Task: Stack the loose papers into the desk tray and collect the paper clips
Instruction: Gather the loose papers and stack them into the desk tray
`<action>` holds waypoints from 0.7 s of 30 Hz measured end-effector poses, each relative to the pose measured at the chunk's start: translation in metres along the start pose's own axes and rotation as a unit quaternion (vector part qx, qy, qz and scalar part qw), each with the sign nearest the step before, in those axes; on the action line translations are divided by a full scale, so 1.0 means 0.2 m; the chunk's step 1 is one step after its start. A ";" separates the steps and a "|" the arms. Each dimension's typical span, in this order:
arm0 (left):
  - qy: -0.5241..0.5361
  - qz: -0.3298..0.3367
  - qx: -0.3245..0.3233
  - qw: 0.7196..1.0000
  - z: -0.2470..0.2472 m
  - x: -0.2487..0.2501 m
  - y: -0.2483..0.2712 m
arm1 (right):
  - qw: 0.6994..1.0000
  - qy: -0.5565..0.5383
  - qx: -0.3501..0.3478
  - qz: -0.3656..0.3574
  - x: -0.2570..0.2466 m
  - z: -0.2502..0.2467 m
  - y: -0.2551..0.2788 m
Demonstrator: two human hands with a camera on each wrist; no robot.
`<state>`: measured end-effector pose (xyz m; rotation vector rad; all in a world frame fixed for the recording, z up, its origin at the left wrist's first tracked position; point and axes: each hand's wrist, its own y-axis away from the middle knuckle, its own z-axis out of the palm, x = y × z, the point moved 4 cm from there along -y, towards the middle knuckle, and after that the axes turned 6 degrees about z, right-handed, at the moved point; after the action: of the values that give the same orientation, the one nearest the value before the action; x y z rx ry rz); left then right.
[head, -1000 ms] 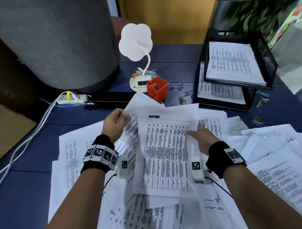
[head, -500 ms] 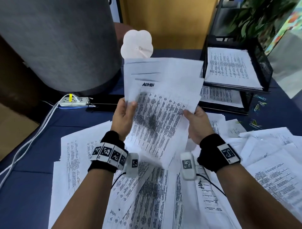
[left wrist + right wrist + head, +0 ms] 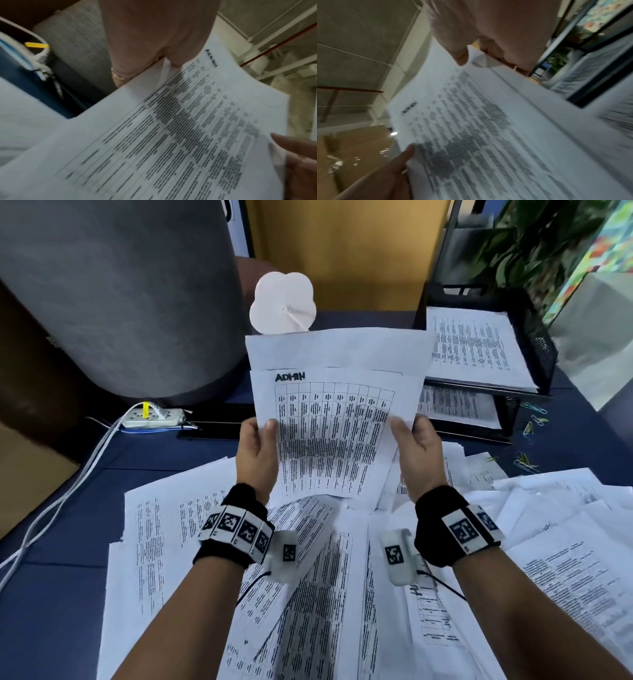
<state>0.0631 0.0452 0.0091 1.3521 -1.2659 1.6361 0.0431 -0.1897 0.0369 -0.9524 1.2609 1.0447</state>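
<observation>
1. white sheets (image 3: 337, 419), a small bundle headed "admin", are held up above the desk (image 3: 51, 594), both side edges gripped.
2. left hand (image 3: 257, 455) pinches the left edge, thumb on the front, fingers behind.
3. right hand (image 3: 416, 451) clamps the right edge the same way.
4. more papers (image 3: 565, 559) lie scattered on the desk below.
5. black mesh tray (image 3: 537, 344) stands at the back right, printed pages in both tiers.
6. coloured clips (image 3: 529, 429) lie loose just right of the tray.
</observation>
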 end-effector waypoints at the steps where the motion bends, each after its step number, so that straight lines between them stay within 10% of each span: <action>1: 0.013 -0.017 -0.005 1.000 0.00 -0.02 0.01 | 1.000 -0.009 -0.003 0.012 0.02 -0.01 0.00; 8: 0.027 -0.222 -0.085 0.971 0.10 -0.22 0.12 | 0.990 0.046 -0.013 0.136 0.16 0.04 0.01; 15: -0.005 -0.041 -0.016 0.999 0.06 -0.07 0.05 | 0.990 0.112 0.006 0.089 0.15 0.00 -0.03; 21: 0.005 -0.018 -0.026 0.999 0.11 -0.02 0.02 | 0.982 0.152 -0.017 0.106 0.20 0.02 -0.03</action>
<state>0.0674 0.0240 0.0044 1.3266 -1.2622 1.5720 0.0500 -0.1839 -0.0035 -1.0493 1.6303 1.1155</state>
